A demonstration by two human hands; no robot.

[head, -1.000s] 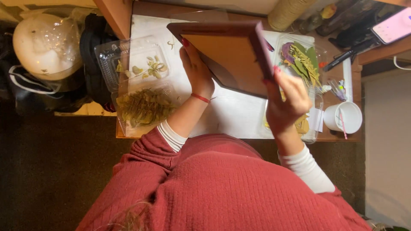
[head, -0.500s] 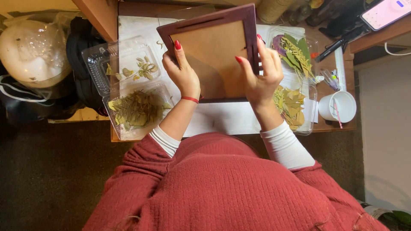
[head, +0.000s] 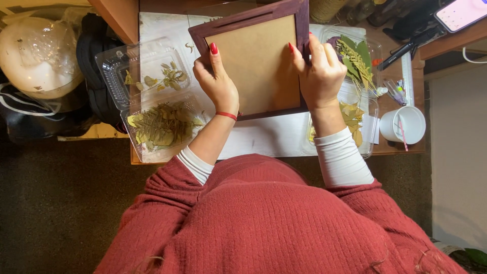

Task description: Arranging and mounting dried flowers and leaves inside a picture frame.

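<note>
Desk (head: pixel 264 139): upright frame (head: pixel 258 61), back-side up.

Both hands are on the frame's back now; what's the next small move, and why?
Probably lower the frame flat onto the white sheet. The left hand and right hand hold it by its sides, brown backing up, between two trays of leaves.

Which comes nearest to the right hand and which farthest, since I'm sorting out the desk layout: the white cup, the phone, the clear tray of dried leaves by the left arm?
From the right hand, in the head view:
1. White cup, lower right on the desk edge.
2. Phone, top right corner on the shelf.
3. Clear tray of dried leaves, far left, beyond the picture frame.
</note>
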